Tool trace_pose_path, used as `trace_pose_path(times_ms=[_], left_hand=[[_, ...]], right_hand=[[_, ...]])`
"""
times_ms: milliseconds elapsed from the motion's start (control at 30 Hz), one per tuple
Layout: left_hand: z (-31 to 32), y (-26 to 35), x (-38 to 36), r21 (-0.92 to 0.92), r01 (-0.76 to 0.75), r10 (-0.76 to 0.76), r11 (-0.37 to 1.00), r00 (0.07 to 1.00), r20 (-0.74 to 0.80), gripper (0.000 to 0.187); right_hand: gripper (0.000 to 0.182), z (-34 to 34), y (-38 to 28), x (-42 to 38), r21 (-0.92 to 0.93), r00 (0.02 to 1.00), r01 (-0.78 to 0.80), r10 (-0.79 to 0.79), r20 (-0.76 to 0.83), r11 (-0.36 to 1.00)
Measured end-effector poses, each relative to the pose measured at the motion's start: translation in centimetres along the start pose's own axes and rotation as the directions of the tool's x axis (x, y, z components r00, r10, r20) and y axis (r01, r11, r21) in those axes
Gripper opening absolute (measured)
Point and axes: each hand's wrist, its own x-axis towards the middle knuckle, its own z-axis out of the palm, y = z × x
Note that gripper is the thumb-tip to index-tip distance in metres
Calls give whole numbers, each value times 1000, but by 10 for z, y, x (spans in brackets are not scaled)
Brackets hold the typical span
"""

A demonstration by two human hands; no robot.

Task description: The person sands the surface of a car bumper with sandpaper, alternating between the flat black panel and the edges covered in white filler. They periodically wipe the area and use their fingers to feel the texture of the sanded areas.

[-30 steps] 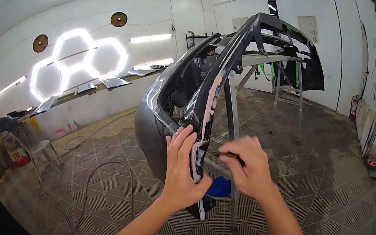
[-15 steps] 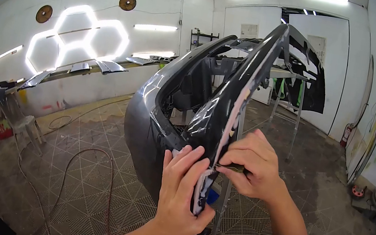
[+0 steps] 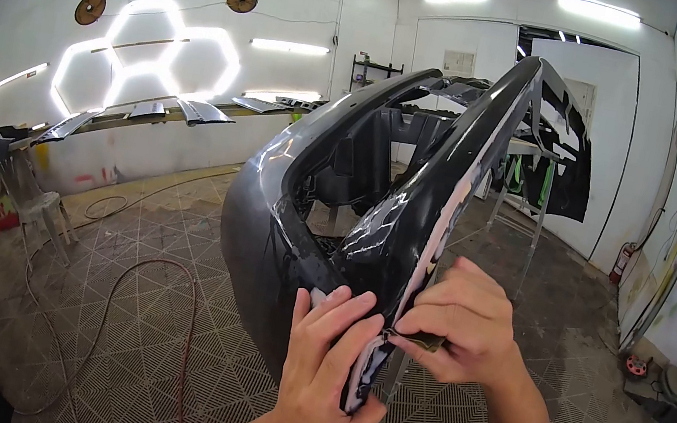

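Note:
A black and grey car bumper (image 3: 262, 234) stands raised in front of me, with a strip of pinkish-white filler (image 3: 457, 198) along its narrow edge. My left hand (image 3: 324, 372) grips the bumper's lower corner, fingers laid over the black face and thumb on the edge side. In my right hand (image 3: 463, 324) a small folded piece of dark sandpaper (image 3: 424, 342) is pinched between thumb and fingers. Its tip touches the filler edge just right of my left fingertips. My right fingers partly cover the sandpaper.
Behind the bumper is a metal stand (image 3: 536, 219). A hose (image 3: 106, 311) loops over the patterned floor at left, near a plastic chair (image 3: 41, 204). Trim pieces (image 3: 204, 113) lie along the left wall ledge. A fire extinguisher (image 3: 622, 262) is by the right wall.
The view has shifted slightly, so the bumper and both hands sit lower in the picture. Both hands keep their holds, and the sandpaper stays at about the same spot on the edge.

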Motion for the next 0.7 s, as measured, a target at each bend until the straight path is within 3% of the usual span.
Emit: trace_pose_path(times_ms=[700], left_hand=[[0,-4,-2,12,-6,6,1000,1000,9,80]], right_hand=[[21,2,5,-7,24,1000,2,-2,-16,1000]])
